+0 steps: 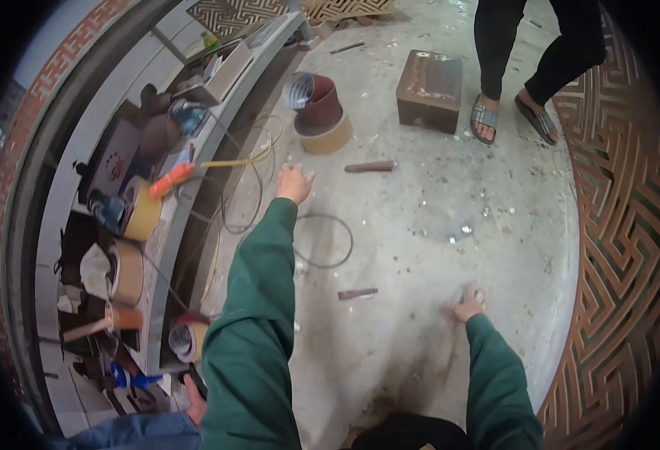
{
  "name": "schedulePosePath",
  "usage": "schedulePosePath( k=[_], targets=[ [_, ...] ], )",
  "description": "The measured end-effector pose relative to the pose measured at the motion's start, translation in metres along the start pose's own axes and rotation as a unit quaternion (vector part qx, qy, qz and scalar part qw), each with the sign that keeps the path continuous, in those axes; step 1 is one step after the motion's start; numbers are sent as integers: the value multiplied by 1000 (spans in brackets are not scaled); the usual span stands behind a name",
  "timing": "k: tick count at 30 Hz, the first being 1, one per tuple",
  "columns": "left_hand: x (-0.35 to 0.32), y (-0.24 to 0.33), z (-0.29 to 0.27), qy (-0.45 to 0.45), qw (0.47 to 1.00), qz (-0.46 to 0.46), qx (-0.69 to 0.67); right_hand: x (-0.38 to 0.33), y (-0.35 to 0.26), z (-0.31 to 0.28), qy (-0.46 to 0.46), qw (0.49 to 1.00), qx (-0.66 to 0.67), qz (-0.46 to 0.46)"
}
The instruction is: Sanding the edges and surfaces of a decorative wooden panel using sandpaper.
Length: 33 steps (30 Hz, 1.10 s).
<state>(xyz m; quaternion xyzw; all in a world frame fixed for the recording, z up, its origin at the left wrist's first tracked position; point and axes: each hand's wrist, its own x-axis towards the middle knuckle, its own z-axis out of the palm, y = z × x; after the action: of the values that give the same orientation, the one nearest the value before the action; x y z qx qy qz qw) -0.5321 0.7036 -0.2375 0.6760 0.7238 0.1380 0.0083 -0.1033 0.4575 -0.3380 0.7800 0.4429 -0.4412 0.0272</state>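
My left hand is stretched forward over the floor with thumb and fingers apart and nothing seen in it. Nearest to it are a maroon roll resting tilted on a tan roll, and a short brown rolled piece to its right. A thin dark cable loops on the floor behind its wrist. Lower right, my right hand hangs low over the floor, slightly blurred, its fingers apart and no object visible in it. A small brown strip lies on the floor to its left.
Along the left runs a low shelf crowded with rolls, power tools and an orange-handled tool. A brown stool stands ahead, beside a person's sandalled feet. Brown lattice panels line the right. A denim-covered limb shows at lower left.
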Motion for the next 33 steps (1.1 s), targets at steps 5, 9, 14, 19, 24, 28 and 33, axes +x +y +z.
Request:
schedulePosePath(
  k=[5, 9, 14, 19, 24, 28, 33],
  targets=[
    [121, 8, 35, 97, 995, 27, 22, 20, -36, 34, 15, 988, -38, 147],
    [170, 4, 68, 10, 1000, -1, 11, 24, -43, 39, 42, 987, -57, 145],
    [177, 18, 104, -38, 994, 33, 92, 25, -36, 31, 6, 990, -32, 134],
    [187, 29, 126, -83, 986, 0, 144, 27, -35, 33, -4, 991, -36, 128],
    [175, 14, 142, -1, 983, 79, 165, 29, -34, 36, 4, 991, -36, 132],
    [129, 6, 140, -3, 980, 162, 119, 29, -33, 38, 13, 990, -33, 133],
    [1, 23, 115, -69, 972, 211, 78, 29, -31, 46, 43, 990, -51, 120]
  ],
)
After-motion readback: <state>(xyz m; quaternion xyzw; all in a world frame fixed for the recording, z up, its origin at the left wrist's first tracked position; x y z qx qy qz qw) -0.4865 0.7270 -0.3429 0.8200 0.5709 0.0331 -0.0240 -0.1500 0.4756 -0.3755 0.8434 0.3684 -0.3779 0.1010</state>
